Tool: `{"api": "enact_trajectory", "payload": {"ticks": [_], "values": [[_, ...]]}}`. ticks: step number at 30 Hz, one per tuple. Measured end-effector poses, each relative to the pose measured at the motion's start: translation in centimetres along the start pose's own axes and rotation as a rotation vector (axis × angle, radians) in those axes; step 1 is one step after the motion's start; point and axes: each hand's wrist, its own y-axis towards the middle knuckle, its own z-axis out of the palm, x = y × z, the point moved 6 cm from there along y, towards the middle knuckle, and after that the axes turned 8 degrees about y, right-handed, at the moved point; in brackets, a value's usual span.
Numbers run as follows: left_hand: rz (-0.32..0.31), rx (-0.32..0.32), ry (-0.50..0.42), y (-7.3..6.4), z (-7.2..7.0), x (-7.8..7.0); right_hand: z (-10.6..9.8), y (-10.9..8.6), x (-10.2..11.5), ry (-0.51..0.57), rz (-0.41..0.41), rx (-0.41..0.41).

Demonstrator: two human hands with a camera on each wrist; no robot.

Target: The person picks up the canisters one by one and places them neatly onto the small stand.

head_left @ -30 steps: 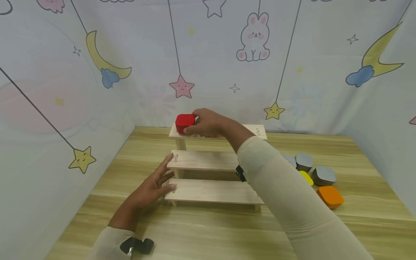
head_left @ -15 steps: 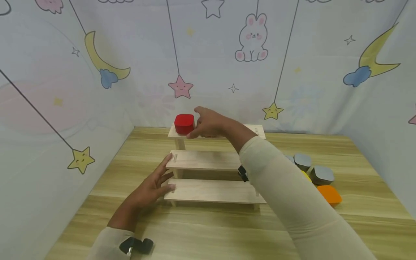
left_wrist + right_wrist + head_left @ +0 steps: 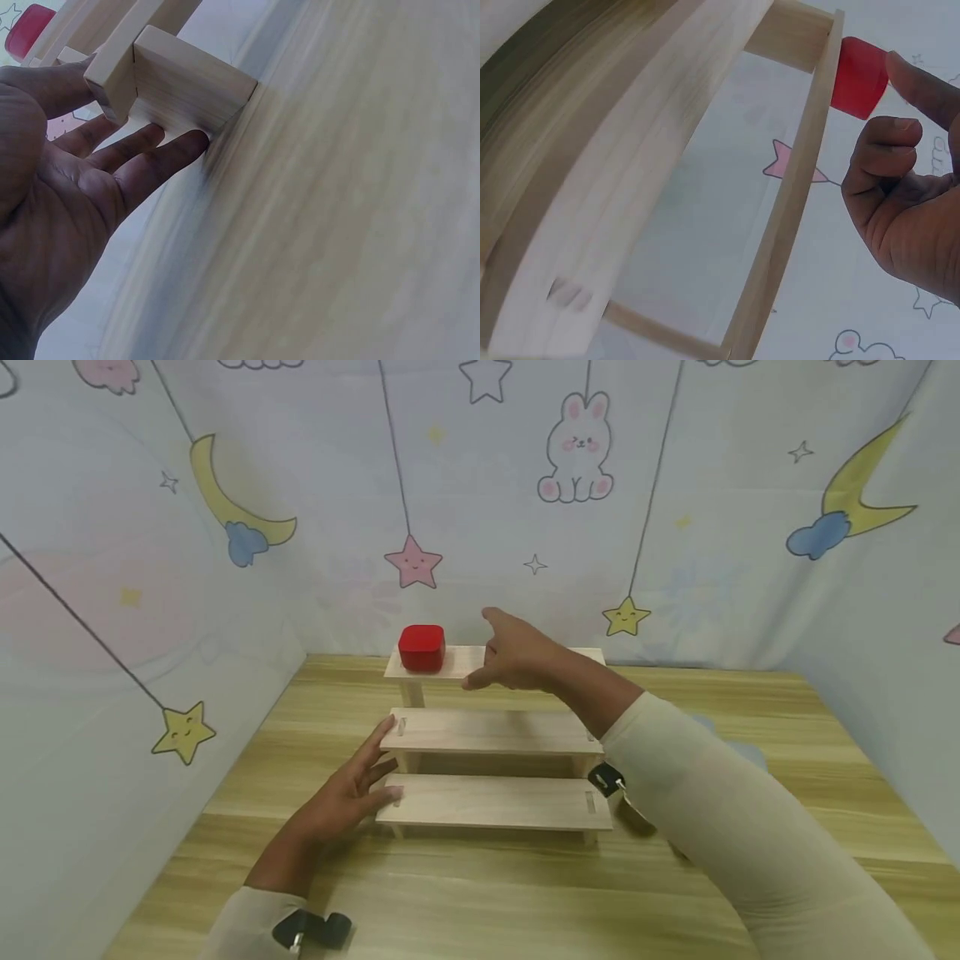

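A three-tier wooden step shelf (image 3: 487, 802) stands in the middle of the table. On the left end of its top board sits a red rounded block (image 3: 422, 648), also visible past the boards in the right wrist view. My right hand (image 3: 521, 652) is over the top board, to the right of the block and apart from it, index finger and thumb spread with nothing between them; its other fingers are bent. My left hand (image 3: 345, 797) touches the shelf's left side. Its thumb lies on the lowest board, and its fingers extend along the side support (image 3: 187, 79).
Grey blocks (image 3: 750, 753) show partly behind my right sleeve (image 3: 720, 802), which covers the rest of that spot. A cloth backdrop (image 3: 480, 485) with moons, stars and a rabbit encloses the wood-grain table (image 3: 450, 902) at the back and sides.
My right hand has let go of the red block and drawn away to the right. The block stays on the top board. My left hand keeps its place; my right sleeve now hides the orange and yellow blocks.
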Motion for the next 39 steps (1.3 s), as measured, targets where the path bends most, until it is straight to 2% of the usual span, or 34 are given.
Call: {"api": "enact_trajectory", "payload": {"ticks": [10, 15, 21, 24, 27, 31, 39], "values": [[-0.023, -0.011, 0.018, -0.2, -0.2, 0.0, -1.6, -5.9, -2.6, 0.148, -0.105, -0.006], [-0.013, -0.013, 0.020, -0.2, -0.3, -0.2, -1.4, -9.0, -4.9, 0.163, -0.200, -0.008], [0.021, -0.004, 0.019, 0.1, -0.2, 0.0, -1.2, -12.4, -8.5, 0.157, -0.259, -0.041], [0.031, 0.000, 0.015, 0.2, 0.0, 0.1, -0.9, -13.9, -10.3, 0.158, -0.308, -0.051], [0.028, 0.000, 0.015, 0.2, 0.0, 0.2, -0.5, -15.1, -11.9, 0.208, -0.341, -0.037], [0.007, -0.004, 0.018, 0.3, 0.1, 0.2, -0.2, -16.7, -13.8, 0.261, -0.345, -0.028], [0.001, -0.006, 0.028, 0.2, 0.0, 0.2, 0.2, -19.1, -16.7, 0.268, -0.365, -0.086]]}}
